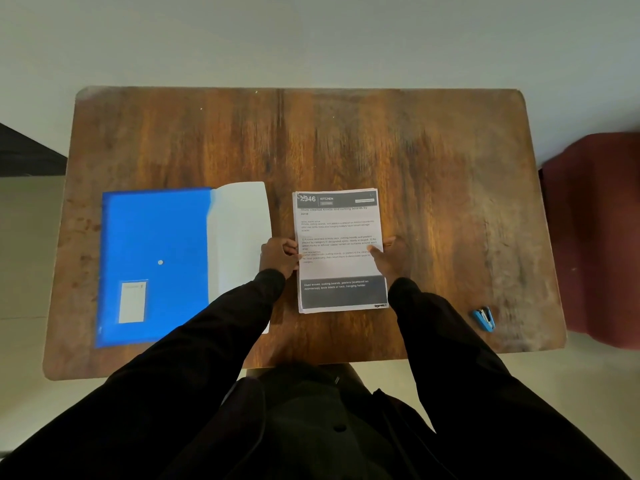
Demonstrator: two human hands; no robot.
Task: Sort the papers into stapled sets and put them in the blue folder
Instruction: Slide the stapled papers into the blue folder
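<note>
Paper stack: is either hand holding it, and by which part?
Left hand grips the paper stack at its left edge, mid-height; right hand has its thumb on the right edge, grip unclear.

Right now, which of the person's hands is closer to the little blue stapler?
Right. The right hand is at the paper stack's right edge, the stapler off to its right; the left hand is across the stack, at its left edge.
</note>
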